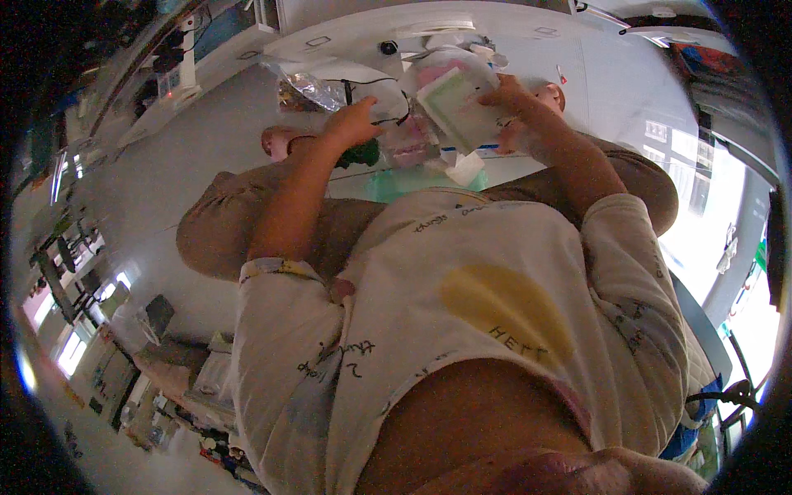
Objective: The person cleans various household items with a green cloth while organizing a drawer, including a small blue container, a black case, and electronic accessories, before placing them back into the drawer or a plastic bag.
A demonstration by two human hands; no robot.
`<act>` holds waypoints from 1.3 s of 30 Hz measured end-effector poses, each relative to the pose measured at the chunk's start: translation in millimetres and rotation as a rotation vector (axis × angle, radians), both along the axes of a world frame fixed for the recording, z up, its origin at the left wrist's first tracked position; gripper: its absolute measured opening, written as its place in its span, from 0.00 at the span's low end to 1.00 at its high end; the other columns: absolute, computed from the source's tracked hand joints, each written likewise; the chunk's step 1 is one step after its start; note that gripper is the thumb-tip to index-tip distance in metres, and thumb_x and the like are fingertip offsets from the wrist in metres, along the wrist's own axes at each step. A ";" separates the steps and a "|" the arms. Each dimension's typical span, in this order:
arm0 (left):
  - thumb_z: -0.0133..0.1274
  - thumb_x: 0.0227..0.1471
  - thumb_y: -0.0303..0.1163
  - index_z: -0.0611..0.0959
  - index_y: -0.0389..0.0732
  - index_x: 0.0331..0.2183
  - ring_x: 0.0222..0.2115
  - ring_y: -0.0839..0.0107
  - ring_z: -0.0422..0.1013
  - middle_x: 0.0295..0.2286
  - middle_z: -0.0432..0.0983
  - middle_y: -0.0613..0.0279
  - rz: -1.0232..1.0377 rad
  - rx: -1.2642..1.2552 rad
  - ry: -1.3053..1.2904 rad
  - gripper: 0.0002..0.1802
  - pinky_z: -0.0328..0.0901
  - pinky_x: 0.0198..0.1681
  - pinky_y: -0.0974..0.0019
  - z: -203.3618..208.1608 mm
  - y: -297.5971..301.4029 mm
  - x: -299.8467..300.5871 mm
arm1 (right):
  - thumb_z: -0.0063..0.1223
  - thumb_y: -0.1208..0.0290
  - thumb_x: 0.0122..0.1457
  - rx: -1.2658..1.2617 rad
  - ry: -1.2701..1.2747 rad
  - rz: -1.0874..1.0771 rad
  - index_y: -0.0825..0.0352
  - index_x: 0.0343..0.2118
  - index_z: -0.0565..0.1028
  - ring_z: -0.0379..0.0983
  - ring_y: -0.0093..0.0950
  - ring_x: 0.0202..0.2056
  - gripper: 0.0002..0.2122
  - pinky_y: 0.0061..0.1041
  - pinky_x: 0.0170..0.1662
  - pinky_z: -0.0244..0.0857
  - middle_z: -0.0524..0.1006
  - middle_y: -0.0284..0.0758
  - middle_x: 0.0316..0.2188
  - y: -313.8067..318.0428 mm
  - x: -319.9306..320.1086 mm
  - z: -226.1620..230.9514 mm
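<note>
My right hand [513, 103] is closed on the right side of a flat, pale green and white packet [464, 106], held tilted in front of me. My left hand [355, 124] reaches in from the left, fingers apart, close to a thin black cord [402, 120]; whether the fingertips touch it is unclear. Beside that hand lies a crinkled clear plastic bag [312, 89]. A pink, clear-wrapped package [412, 147] lies between my hands, and a dark green item [360, 154] is under my left wrist.
My bent legs [247, 216] flank the things on the pale floor [198, 148]. Nearest my body are a mint-green see-through piece [384, 185] and a crumpled white paper [466, 170]. A small round black object [388, 48] sits farther off. Cluttered shelves [111, 371] stand at left.
</note>
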State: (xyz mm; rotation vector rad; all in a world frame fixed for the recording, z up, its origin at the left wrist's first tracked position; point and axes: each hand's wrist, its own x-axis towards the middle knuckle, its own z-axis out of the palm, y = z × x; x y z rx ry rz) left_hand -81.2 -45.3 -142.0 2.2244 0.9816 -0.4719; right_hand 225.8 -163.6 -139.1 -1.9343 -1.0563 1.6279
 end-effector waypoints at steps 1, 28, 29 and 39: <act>0.57 0.36 0.39 0.68 0.41 0.45 0.34 0.51 0.71 0.34 0.74 0.47 -0.041 0.031 0.096 0.31 0.65 0.39 0.56 13.4 1.9 0.4 | 0.61 0.74 0.39 -0.019 -0.039 -0.010 0.70 0.40 0.71 0.72 0.29 0.31 0.21 0.28 0.37 0.66 0.76 0.35 0.31 -1.8 3.9 -6.3; 0.47 0.47 0.40 0.76 0.46 0.30 0.34 0.56 0.70 0.32 0.72 0.58 0.117 0.502 0.232 0.10 0.65 0.34 0.54 113.6 33.7 -29.0 | 0.59 0.64 0.42 -0.016 -0.402 0.337 0.65 0.46 0.65 0.71 0.36 0.34 0.26 0.36 0.38 0.64 0.74 0.43 0.34 -7.2 -10.4 -56.2; 0.47 0.47 0.40 0.76 0.46 0.30 0.34 0.56 0.70 0.32 0.72 0.59 0.112 0.501 0.236 0.10 0.65 0.34 0.55 114.8 32.4 -27.9 | 0.59 0.64 0.43 0.032 -0.428 0.363 0.64 0.46 0.65 0.71 0.36 0.34 0.26 0.37 0.38 0.64 0.74 0.43 0.34 -6.5 -12.3 -55.4; 0.48 0.47 0.39 0.77 0.47 0.31 0.34 0.55 0.70 0.32 0.71 0.58 0.105 0.517 0.222 0.10 0.65 0.34 0.54 124.7 28.0 -23.5 | 0.46 0.65 0.51 0.624 -0.450 0.795 0.53 0.53 0.59 0.73 0.39 0.30 0.24 0.38 0.29 0.68 0.74 0.45 0.32 21.6 -119.6 0.5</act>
